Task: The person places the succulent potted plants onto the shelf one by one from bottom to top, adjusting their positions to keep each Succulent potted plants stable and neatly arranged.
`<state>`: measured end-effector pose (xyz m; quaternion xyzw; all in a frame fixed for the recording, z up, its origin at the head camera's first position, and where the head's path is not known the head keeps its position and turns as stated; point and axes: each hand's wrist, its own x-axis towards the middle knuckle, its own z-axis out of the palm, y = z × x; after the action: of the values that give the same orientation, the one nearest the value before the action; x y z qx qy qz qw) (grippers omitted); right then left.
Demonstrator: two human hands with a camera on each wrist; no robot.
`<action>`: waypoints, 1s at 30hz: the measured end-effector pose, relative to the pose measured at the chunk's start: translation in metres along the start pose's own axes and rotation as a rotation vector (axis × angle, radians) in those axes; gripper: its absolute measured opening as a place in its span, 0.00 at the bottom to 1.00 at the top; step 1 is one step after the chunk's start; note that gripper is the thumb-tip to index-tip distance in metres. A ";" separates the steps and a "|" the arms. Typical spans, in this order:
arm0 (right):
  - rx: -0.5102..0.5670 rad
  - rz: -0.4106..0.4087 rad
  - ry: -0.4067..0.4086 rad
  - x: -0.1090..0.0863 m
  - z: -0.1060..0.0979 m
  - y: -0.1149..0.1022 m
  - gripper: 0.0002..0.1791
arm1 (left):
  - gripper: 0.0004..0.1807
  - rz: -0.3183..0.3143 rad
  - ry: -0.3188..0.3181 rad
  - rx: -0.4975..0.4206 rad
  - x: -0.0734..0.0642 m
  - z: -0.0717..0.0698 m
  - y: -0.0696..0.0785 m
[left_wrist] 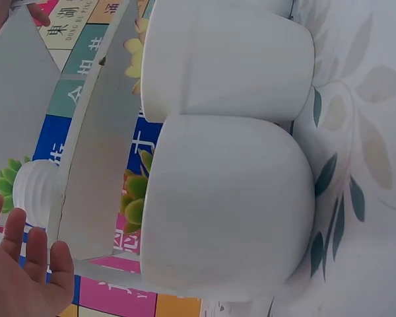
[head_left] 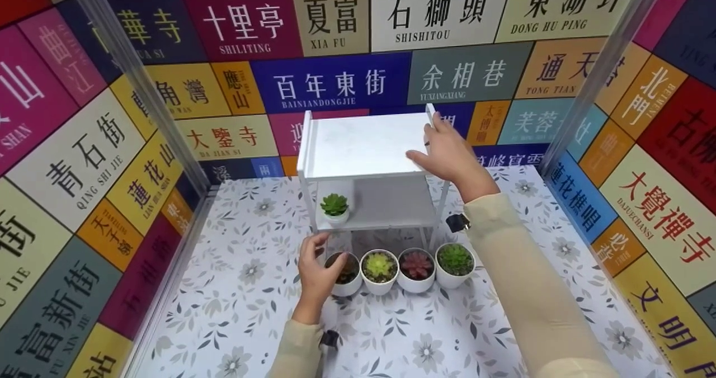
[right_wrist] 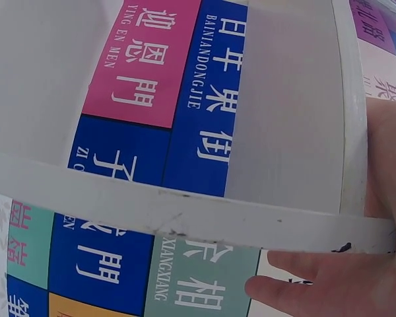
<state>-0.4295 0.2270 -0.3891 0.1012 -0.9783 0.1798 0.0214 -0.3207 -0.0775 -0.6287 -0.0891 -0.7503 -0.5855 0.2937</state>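
"Where is the leftmost pot (head_left: 347,289)?"

"On the floral tabletop (head_left: 251,322), in front of the white shelf (head_left: 363,143), at the left end of a row of four. It stands upright, just beside the yellow-green succulent (head_left: 379,267)."

"And the left hand (head_left: 314,272)?"

"Spread wide, thumb and fingers parted by that pot's rim. It has hold of nothing I can see; whether the thumb touches the pot, I can't tell."

"The right hand (head_left: 447,151)?"

"Partly bent round the shelf's upper right corner, thumb at the top board, fingers by the upright. It holds the shelf there."

"What else stands about?"

"Further right in the row, a red succulent (head_left: 415,265) and a green succulent (head_left: 454,259). A small potted plant (head_left: 334,206) sits at the left of the shelf's lower board."

"Any writing?"

"Plenty, on the coloured panels: Chinese characters with Latin letters. Above the shelf, a blue panel (head_left: 335,99) reads 百年東街, BAINIANDONGJIE; the grey-green panel (head_left: 467,73) beside it, YUXIANGXIANG. Higher up: SHILITING, XIA FU, SHISHITOU and DONG HU PING."

"And at the sides?"

"On the left wall (head_left: 95,165), QING SHI JIE in black on cream; on the right wall (head_left: 665,216), DAJUECHANSI beneath red characters. Some panels are cut off or partly hidden."
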 end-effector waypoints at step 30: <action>0.000 0.000 0.004 0.001 0.000 -0.001 0.53 | 0.38 -0.142 -0.063 0.033 -0.026 -0.013 -0.033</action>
<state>-0.4299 0.2261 -0.3888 0.1010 -0.9782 0.1800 0.0236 -0.3112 -0.0937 -0.6682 -0.0492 -0.7732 -0.5894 0.2289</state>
